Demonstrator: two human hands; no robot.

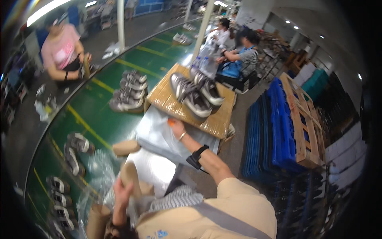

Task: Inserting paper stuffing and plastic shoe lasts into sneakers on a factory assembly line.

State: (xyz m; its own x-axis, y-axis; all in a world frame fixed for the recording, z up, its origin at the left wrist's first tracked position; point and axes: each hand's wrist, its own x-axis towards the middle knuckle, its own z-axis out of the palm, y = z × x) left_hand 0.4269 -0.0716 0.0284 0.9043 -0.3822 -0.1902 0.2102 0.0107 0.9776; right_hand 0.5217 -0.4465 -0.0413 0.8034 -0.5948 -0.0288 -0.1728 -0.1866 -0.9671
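A rounded tan paper roll (129, 177) stands upright against my left hand (121, 193), which is closed round its side. Another tan roll (126, 147) lies just beyond it, and a third roll (98, 218) is near my left forearm. My right hand (178, 129) reaches over a stack of whitish sheets (153, 129), beside the taped cardboard box. Something orange shows at its fingertips; the fingers are too blurred to read. On top of the cardboard box (163, 93) sits a pair of dark grey sneakers (191, 97) with white soles.
A green conveyor belt (93, 123) with yellow lines curves along the left, carrying several grey sneakers (129, 91) and clear plastic bags (99, 167). Blue plastic pallets (280, 123) and a wooden pallet (302, 119) stand at right. A co-worker (63, 51) stands across the belt; others sit farther back.
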